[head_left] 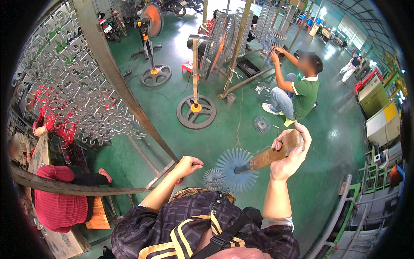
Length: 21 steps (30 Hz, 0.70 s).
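My right hand [288, 155] is wrapped round the upper end of a brown, worn-looking post [267, 159] with a blocky top. Its lower end meets the dark hub of a blue-grey wheel [236, 169] of thin radiating blades. Whether the post is fixed to that hub, I cannot tell. Left of the wheel, apart from it, my left hand [189, 166] has its fingers curled together; anything inside them is too small or hidden. A smaller bladed wheel [212, 177] shows beside the large one, partly covered by it.
Many metal hooks [82, 82] hang from a frame [129, 103] at the left. Two pedestal fans [196, 111] [156, 75] stand ahead. A person in a green shirt [306, 95] squats at a rack, near another bladed wheel [261, 124]. A person in red [60, 198] sits at left.
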### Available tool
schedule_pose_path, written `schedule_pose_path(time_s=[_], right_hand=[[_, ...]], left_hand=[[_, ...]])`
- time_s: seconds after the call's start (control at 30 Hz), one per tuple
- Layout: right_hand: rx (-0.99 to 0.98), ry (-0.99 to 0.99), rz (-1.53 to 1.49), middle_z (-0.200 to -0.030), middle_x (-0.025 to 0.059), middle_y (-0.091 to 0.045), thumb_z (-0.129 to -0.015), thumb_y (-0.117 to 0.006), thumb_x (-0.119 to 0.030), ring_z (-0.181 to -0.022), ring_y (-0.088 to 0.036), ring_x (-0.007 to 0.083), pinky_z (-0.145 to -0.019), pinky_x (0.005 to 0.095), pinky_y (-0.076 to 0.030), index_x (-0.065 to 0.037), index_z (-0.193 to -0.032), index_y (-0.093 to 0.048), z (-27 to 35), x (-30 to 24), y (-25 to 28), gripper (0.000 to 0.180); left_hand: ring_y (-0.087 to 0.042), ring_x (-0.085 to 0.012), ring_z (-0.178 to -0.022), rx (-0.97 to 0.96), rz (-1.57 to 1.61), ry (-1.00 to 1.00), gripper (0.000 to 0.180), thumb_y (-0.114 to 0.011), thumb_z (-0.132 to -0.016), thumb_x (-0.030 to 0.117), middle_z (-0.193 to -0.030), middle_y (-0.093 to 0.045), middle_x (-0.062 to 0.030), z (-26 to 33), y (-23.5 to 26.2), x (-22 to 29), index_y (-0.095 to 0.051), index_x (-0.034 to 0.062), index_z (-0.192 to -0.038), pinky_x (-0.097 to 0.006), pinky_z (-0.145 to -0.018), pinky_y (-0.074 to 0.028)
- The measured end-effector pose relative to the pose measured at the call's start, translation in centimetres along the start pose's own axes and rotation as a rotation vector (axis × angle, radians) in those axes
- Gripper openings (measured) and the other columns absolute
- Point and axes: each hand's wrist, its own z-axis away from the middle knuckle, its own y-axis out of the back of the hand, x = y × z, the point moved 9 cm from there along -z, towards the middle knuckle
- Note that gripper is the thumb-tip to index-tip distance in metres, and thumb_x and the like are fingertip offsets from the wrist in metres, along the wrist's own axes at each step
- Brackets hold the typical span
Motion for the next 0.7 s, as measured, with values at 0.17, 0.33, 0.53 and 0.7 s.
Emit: schedule_pose_path(time_s=[0.17,0.33,0.53,0.7], right_hand=[[0.013,0.0,0.002,-0.076,0.0097,-0.049,-0.089,-0.045,-0.044,-0.056,-0.042,0.0112,-0.051,0.0249,-0.039,0.001,-0.117,-0.042,0.1,-0.1,0.2,0.053],[0.047,-0.022,0.023,-0.074,0.0095,-0.049,-0.089,-0.044,-0.045,-0.055,-0.042,0.0112,-0.05,0.024,-0.038,0.0,-0.116,-0.043,0.2,0.1,0.5,0.052],[0.103,-0.05,0.124,-0.071,0.0062,-0.046,-0.087,-0.042,-0.053,-0.056,-0.04,0.0108,-0.046,0.0213,-0.032,-0.003,-0.119,-0.043,0.4,0.0,0.5,0.059],[0.092,-0.077,0.014,-0.075,0.0058,-0.043,-0.09,-0.04,-0.045,-0.056,-0.035,0.009,-0.048,0.0197,-0.03,-0.002,-0.119,-0.043,0.5,0.2,0.5,0.052]], left_hand=[[-0.062,-0.0135,-0.07,0.054,-0.013,-0.08,0.015,-0.068,-0.075,0.009,-0.079,-0.067,-0.0093,0.2,2.1,1.2,-0.067,0.0014,-0.088,-0.028,-0.065,-0.049],[-0.063,-0.0176,-0.069,0.172,-0.139,-0.208,0.014,-0.069,-0.074,0.008,-0.077,-0.066,-0.0097,1.6,8.0,5.4,-0.067,0.0019,-0.087,-0.029,-0.063,-0.049],[-0.062,-0.0239,-0.071,0.448,-0.392,-0.423,0.014,-0.068,-0.073,0.007,-0.078,-0.065,-0.0106,6.8,18.7,16.4,-0.066,0.0019,-0.086,-0.032,-0.065,-0.049],[-0.063,-0.0183,-0.071,0.979,-0.57,-0.554,0.011,-0.068,-0.073,0.004,-0.079,-0.066,-0.0079,14.4,27.7,24.7,-0.067,0.0031,-0.084,-0.029,-0.066,-0.049]])
